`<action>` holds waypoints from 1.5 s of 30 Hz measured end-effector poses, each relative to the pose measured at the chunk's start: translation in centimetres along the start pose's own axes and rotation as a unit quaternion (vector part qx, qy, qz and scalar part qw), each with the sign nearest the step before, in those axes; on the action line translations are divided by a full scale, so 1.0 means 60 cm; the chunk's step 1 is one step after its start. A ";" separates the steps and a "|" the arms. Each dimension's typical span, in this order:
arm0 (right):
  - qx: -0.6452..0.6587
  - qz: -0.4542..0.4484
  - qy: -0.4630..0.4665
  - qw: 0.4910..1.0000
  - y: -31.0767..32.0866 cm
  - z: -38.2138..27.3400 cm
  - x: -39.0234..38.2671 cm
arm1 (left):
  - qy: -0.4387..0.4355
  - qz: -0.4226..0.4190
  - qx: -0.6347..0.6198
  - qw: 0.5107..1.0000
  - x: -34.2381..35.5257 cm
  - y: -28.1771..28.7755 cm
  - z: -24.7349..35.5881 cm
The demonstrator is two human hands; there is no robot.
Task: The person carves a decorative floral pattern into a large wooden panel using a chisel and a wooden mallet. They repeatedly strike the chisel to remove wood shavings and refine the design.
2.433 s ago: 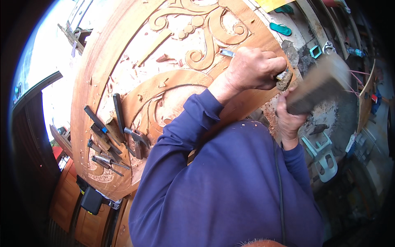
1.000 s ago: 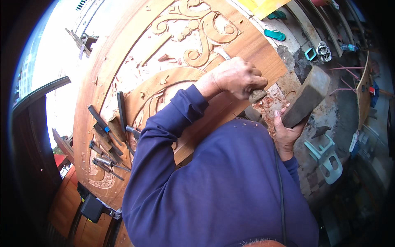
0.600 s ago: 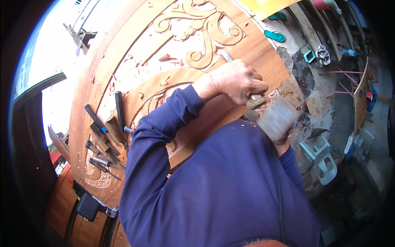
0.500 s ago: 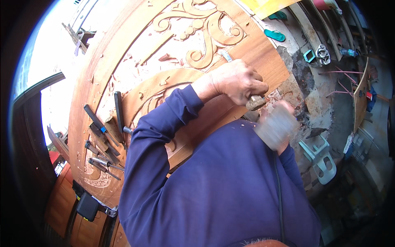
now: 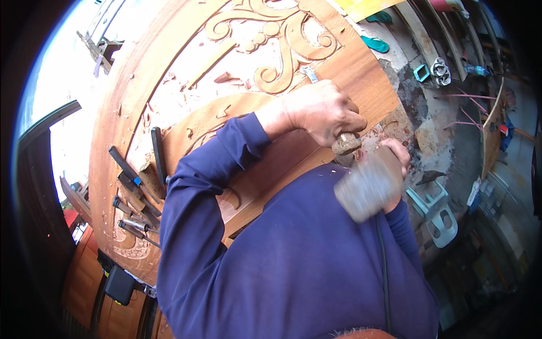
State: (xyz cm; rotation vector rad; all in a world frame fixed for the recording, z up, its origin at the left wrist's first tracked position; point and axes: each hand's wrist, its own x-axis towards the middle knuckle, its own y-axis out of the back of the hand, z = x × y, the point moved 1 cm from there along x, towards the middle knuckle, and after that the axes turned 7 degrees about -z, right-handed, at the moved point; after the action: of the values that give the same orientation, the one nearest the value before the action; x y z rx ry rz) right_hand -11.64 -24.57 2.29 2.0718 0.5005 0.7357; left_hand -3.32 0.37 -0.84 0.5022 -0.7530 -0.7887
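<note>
My left hand (image 5: 324,112) is wrapped round a chisel, whose worn wooden handle end (image 5: 345,144) sticks out below the fist. A short metal blade (image 5: 308,73) shows beyond the hand, at the carved wooden panel (image 5: 367,79). In my right hand (image 5: 397,155) is a mallet (image 5: 367,186); its blocky head is smeared by motion and hangs just below the chisel's butt, apart from it. Raised scrolls (image 5: 276,76) stand out on the panel, with loose wood shavings (image 5: 226,78) among them. My left forearm crosses the panel and hides part of it.
Several chisels (image 5: 127,164) lie together on the panel's left part. A black case (image 5: 119,284) sits below them. On the floor at right are a pale green plastic stool (image 5: 437,217), green sandals (image 5: 375,44) and long boards (image 5: 423,37). A yellow sheet (image 5: 367,7) lies at top.
The mallet has swung a little to the left and down, and my right hand's fingers show more plainly. My left hand keeps its grip on the chisel. The whole view has shifted slightly.
</note>
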 end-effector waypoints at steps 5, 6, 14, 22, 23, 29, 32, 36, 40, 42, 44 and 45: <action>0.027 -0.019 -0.029 0.999 0.000 0.005 0.017 | 0.009 0.008 -0.013 1.000 -0.009 0.002 -0.008; 0.045 -0.018 -0.028 0.998 0.004 0.006 0.015 | 0.007 0.017 -0.022 1.000 -0.012 0.002 -0.010; 0.008 -0.046 -0.016 0.999 0.014 -0.013 0.035 | -0.005 -0.027 -0.041 0.999 -0.027 0.026 -0.014; -0.033 -0.087 0.024 0.995 0.005 -0.041 0.079 | -0.072 -0.091 -0.048 0.992 -0.057 0.053 -0.026; -0.023 -0.087 0.013 0.996 0.000 -0.039 0.078 | -0.076 -0.105 -0.053 0.990 -0.057 0.059 -0.031; -0.087 -0.035 0.026 0.995 0.022 -0.020 0.073 | -0.198 -0.134 0.310 0.920 -0.087 0.074 -0.002; -0.083 0.038 -0.025 0.996 0.010 0.009 0.020 | -0.073 0.053 0.238 0.967 -0.082 0.103 0.048; -0.099 0.060 -0.117 0.986 0.011 0.018 -0.014 | 0.112 0.113 0.307 0.938 -0.075 0.055 0.106; 0.078 0.084 -0.270 0.956 -0.004 0.014 -0.030 | 0.368 0.126 0.199 0.899 -0.064 0.002 0.136; 0.160 0.092 -0.314 0.931 -0.002 0.008 -0.020 | 0.441 0.139 0.200 0.864 -0.065 -0.018 0.138; 0.277 0.112 -0.367 0.881 -0.004 0.004 -0.021 | 0.480 0.163 0.207 0.837 -0.060 -0.012 0.150; 0.304 0.112 -0.376 0.868 -0.005 0.009 -0.025 | 0.464 0.233 0.158 0.839 -0.059 -0.001 0.154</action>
State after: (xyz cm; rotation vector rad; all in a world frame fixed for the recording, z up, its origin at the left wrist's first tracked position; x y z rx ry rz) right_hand -12.46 -25.59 1.30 2.8087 0.0252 -0.1977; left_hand -12.02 1.92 3.58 0.8640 -0.0578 0.0968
